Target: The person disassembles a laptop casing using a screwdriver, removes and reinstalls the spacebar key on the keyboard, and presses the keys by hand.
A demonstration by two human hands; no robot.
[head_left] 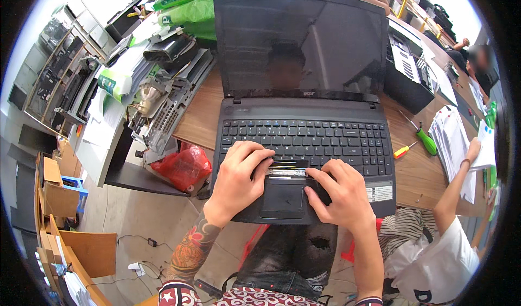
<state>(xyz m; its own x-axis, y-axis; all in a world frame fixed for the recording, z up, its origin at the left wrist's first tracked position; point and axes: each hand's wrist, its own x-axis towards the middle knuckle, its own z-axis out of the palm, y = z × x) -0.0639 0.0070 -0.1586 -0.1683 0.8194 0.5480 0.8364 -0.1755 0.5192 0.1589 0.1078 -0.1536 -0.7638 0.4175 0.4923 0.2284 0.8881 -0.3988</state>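
A black laptop (pixel 252 113) stands with its lid up on the wooden table in front of me, its screen dark and reflecting a head. Low over its keyboard and touchpad is a small narrow strip (pixel 286 172), dark with a shiny, clear-looking middle; its exact kind does not show. My left hand (pixel 239 178) pinches the strip's left end with thumb and fingers. At the right end, my right hand (pixel 343 192) has its index finger on the strip, the thumb bent below it. Both wrists are near the laptop's front edge.
Right of the laptop lie a green-handled screwdriver (pixel 426 141), a yellow-handled screwdriver (pixel 402 152) and stacked papers (pixel 448 137). A black box (pixel 410 72) stands behind them. Left are metal parts (pixel 173 97) and a red plastic bag (pixel 184 167). Another person's arm (pixel 458 181) reaches in at right.
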